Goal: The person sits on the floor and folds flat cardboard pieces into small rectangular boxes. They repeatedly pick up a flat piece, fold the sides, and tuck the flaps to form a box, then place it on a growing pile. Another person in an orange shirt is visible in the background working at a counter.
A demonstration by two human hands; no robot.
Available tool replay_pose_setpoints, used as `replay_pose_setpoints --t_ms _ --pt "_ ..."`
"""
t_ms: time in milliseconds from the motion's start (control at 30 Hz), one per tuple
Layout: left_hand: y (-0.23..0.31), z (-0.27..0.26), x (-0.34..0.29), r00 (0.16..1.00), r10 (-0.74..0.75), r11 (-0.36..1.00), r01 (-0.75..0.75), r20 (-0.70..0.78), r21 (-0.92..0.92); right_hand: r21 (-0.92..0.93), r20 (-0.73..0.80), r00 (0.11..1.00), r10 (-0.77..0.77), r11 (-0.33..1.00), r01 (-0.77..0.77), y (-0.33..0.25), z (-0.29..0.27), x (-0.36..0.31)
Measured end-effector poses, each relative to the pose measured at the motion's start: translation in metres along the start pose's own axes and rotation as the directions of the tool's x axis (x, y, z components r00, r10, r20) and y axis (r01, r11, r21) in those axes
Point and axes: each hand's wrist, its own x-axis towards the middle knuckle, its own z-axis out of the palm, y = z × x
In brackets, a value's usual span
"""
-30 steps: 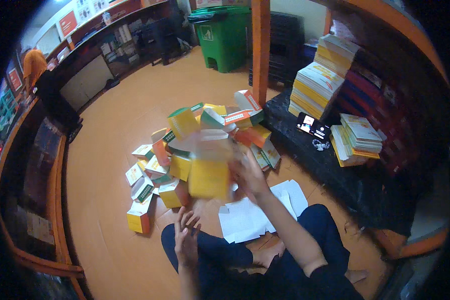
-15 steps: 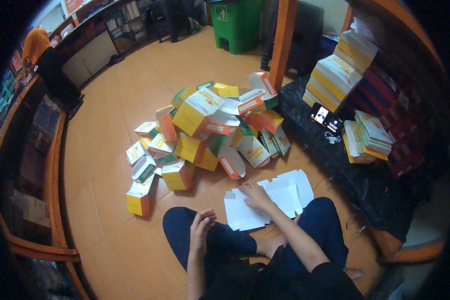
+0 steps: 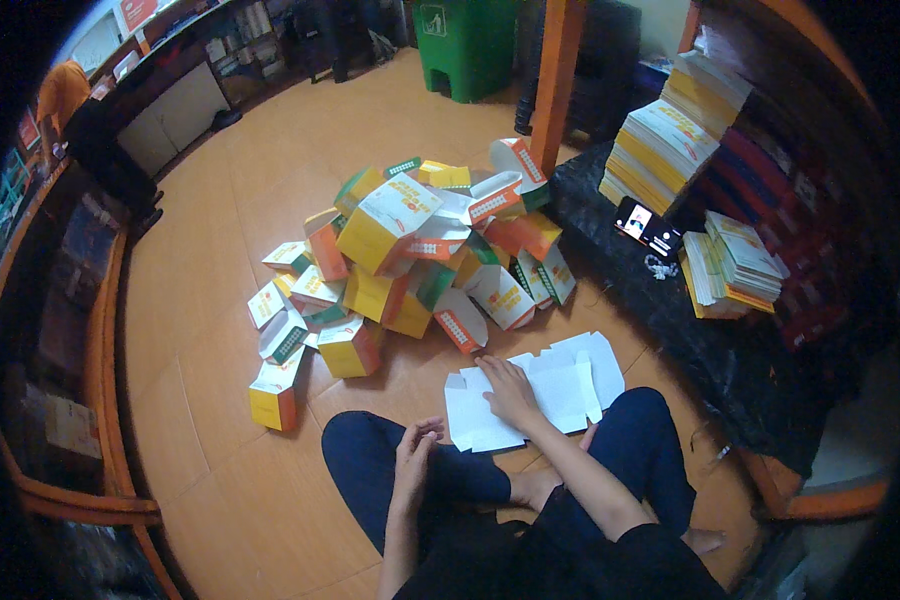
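A flat, unfolded carton blank lies on the floor in front of my crossed legs, its plain white inner face up, with creases and cut flaps along its edges. A second white layer shows at its right end. My right hand rests on the left half of the blank, fingers stretched toward its far edge. Just left of the blank's near left corner, above my knee, my left hand hovers with loosely bent fingers, holding nothing. Beyond the blank is a heap of folded cartons in white, yellow, orange and green.
To the right, a low black-covered platform bears a tall stack of flat cartons, a smaller stack and a lit phone. An orange post and green bin stand behind. A person stands far left.
My left hand has come slightly right, closer to the blank's corner. My right hand has stayed on the blank, its fingers flattening out a little. The whole view has shifted slightly.
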Motion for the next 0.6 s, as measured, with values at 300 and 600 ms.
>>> replay_pose_setpoints --t_ms 300,600 --pt "-0.014 0.005 -0.004 0.998 0.008 1.0 -0.009 0.056 0.023 -0.17 0.088 0.996 0.032 0.985 -0.017 -0.012 -0.009 0.009" --pt "-0.016 -0.001 -0.005 0.998 0.034 0.996 -0.037 0.043 0.081 -0.2 0.101 0.993 0.058 0.979 -0.037 -0.003 -0.012 0.013"
